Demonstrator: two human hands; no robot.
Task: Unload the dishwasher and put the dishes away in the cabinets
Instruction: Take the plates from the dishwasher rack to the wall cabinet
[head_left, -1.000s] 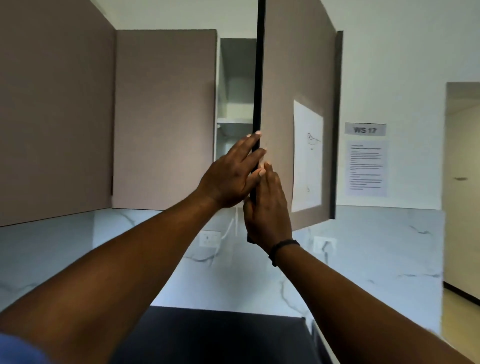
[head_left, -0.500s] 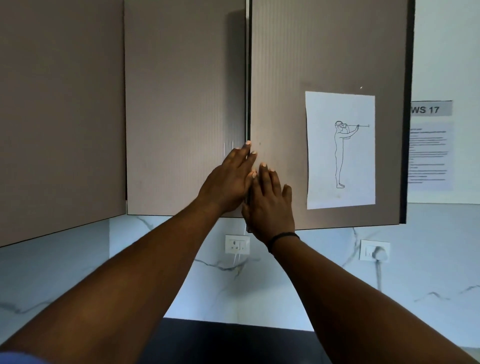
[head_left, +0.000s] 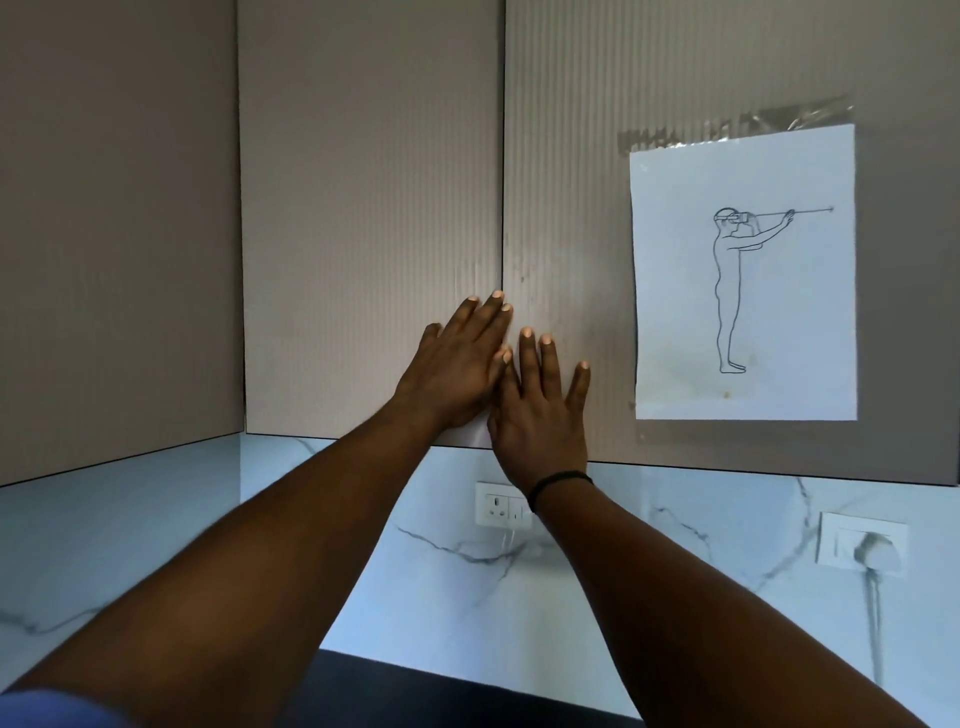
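Both hands lie flat with straight fingers, gripping nothing: the left hand (head_left: 457, 364) presses the left cabinet door (head_left: 371, 218) near its inner edge, the right hand (head_left: 543, 410) presses the right cabinet door (head_left: 566, 156) just beside it. Both doors are closed. A taped paper sheet (head_left: 745, 275) shows a line-drawn standing figure, arms outstretched; no writing is readable. No dishes are in view.

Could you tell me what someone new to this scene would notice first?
Two outstretched arms meet at centre: the left hand and right hand lie flat, fingers straight, against the closed cabinet doors beside their seam. To the right, a taped paper sheet shows a line-drawn standing figure. Below, a wall socket sits on the marbled backsplash.
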